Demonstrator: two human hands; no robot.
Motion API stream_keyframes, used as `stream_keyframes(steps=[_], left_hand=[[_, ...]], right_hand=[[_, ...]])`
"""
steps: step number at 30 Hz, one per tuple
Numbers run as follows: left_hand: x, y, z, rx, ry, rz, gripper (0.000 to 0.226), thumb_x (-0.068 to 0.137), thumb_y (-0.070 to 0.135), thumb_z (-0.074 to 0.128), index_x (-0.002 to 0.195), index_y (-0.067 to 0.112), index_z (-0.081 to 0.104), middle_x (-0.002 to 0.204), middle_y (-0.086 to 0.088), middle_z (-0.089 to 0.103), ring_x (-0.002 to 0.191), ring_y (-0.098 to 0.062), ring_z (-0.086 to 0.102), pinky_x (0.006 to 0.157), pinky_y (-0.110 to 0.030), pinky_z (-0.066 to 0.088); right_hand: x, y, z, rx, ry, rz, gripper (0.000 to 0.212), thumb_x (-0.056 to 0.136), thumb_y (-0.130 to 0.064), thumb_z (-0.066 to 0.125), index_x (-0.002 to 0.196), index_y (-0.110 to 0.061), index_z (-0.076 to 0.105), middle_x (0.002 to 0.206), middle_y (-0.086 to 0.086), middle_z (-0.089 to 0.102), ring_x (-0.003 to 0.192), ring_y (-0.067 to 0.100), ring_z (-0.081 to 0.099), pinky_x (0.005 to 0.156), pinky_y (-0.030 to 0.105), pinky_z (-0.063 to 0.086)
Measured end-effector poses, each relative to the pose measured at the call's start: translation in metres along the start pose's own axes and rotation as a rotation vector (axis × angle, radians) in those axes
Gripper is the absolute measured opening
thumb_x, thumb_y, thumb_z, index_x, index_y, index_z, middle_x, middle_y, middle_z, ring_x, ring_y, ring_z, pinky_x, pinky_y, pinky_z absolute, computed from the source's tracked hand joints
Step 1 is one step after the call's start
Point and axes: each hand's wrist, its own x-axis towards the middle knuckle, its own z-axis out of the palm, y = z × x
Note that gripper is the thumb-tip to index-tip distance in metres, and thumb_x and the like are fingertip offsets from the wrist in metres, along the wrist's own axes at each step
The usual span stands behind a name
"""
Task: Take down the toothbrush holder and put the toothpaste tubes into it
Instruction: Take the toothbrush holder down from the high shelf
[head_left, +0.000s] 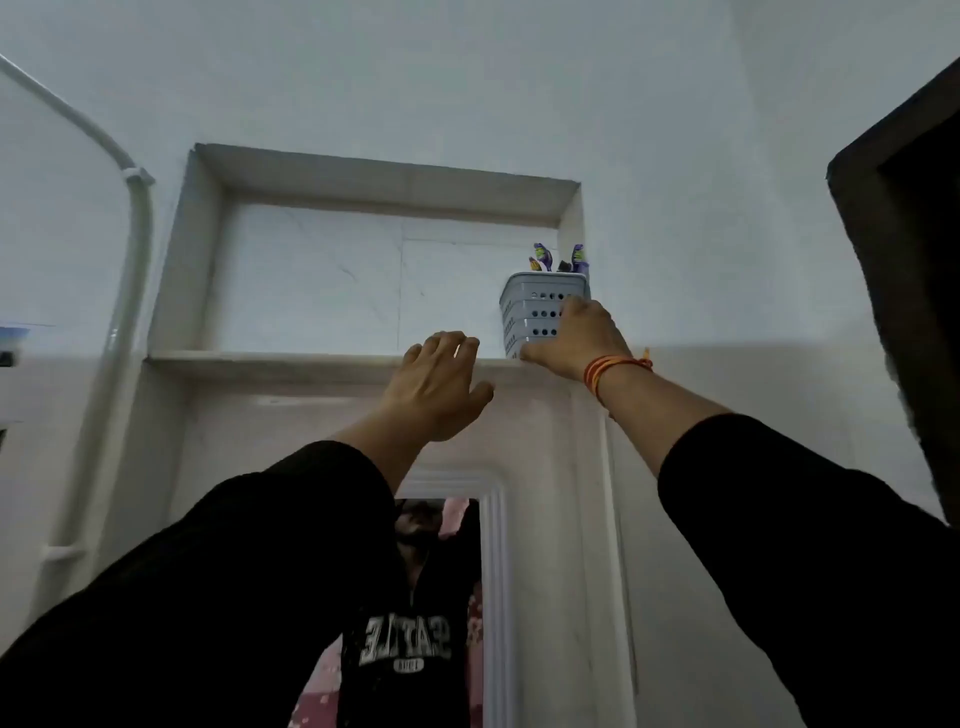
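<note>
While both arms reach up, the right hand (574, 335) wraps its grip around the pale, perforated toothbrush holder (535, 312), standing upright in the right corner of the wall niche's shelf (270, 357); toothbrushes (543, 257) poke out. The left hand (436, 387), fingers spread and empty, hovers at the shelf edge beside it.

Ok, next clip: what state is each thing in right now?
White perforated plastic toothbrush holder: upright on the niche ledge, at its right end.
Purple toothbrushes: standing in the holder.
Right hand: wrapped around the holder.
Left hand: open, fingers spread, holding nothing.
Marble wall niche: otherwise bare.
</note>
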Motion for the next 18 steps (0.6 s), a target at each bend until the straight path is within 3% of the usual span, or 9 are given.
stream_keyframes(steps=[5, 8, 12, 15, 18], left_hand=[[0.023, -0.006, 0.043, -0.015, -0.023, -0.063, 0.066, 0.1, 0.054, 0.037, 0.152, 0.014, 0.034, 0.158, -0.009, 0.038, 0.148, -0.027, 0.03, 0.122, -0.045, 0.02], [0.019, -0.011, 0.068, 0.014, 0.07, -0.053, 0.074, 0.096, 0.059, 0.037, 0.157, 0.018, 0.024, 0.164, -0.005, 0.027, 0.153, -0.025, 0.02, 0.126, -0.044, 0.009], [0.017, -0.02, 0.082, 0.042, 0.116, -0.026, 0.083, 0.092, 0.064, 0.034, 0.16, 0.021, 0.013, 0.168, -0.001, 0.017, 0.157, -0.022, 0.009, 0.127, -0.044, 0.003], [0.02, -0.022, 0.08, 0.029, 0.091, -0.026, 0.087, 0.089, 0.068, 0.028, 0.161, 0.023, 0.011, 0.169, 0.001, 0.015, 0.157, -0.02, 0.006, 0.127, -0.043, 0.0], [0.021, -0.022, 0.072, -0.01, 0.035, -0.045, 0.09, 0.084, 0.07, 0.023, 0.161, 0.025, 0.011, 0.169, 0.002, 0.014, 0.157, -0.018, 0.005, 0.127, -0.042, -0.001]], right_hand=[[0.034, 0.009, 0.023, -0.063, 0.012, 0.023, 0.097, 0.068, -0.06, 0.078, 0.142, -0.013, 0.037, 0.139, 0.019, 0.044, 0.123, 0.036, 0.052, 0.095, 0.042, 0.05], [0.05, 0.012, 0.044, -0.058, 0.1, 0.04, 0.102, 0.065, -0.063, 0.079, 0.143, -0.016, 0.034, 0.141, 0.021, 0.042, 0.124, 0.037, 0.051, 0.095, 0.044, 0.051], [0.064, 0.01, 0.062, 0.037, 0.231, 0.06, 0.111, 0.058, -0.061, 0.086, 0.142, -0.013, 0.031, 0.138, 0.017, 0.051, 0.122, 0.036, 0.055, 0.094, 0.045, 0.053], [0.066, 0.006, 0.063, 0.145, 0.218, 0.169, 0.126, 0.053, -0.057, 0.091, 0.148, -0.008, 0.024, 0.136, 0.019, 0.05, 0.118, 0.034, 0.058, 0.09, 0.042, 0.054], [0.064, 0.004, 0.057, 0.236, 0.189, 0.239, 0.126, 0.049, -0.059, 0.09, 0.144, -0.005, 0.028, 0.134, 0.019, 0.046, 0.113, 0.032, 0.06, 0.079, 0.035, 0.051]])
